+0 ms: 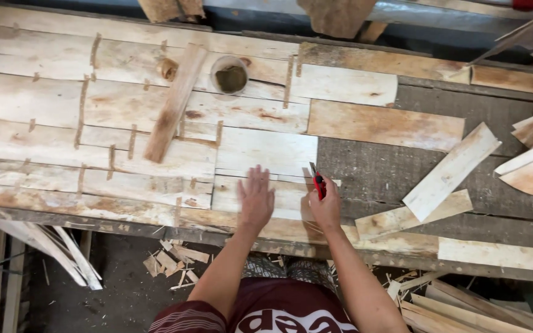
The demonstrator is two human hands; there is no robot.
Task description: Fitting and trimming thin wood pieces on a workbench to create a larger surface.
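1. Head view: your left hand (256,198) lies flat, grip released, fingers spread on the pale veneer sheet (266,161) on the counter (390,169).
2. Your right hand (326,206) has its grip clenched around a red utility knife (319,184), blade at the sheet's right edge.

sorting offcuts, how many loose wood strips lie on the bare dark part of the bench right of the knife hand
2: a pale flat wooden strip lying diagonally, and a shorter brownish wooden strip below it, partly under it. The stack at the right edge may hide more.
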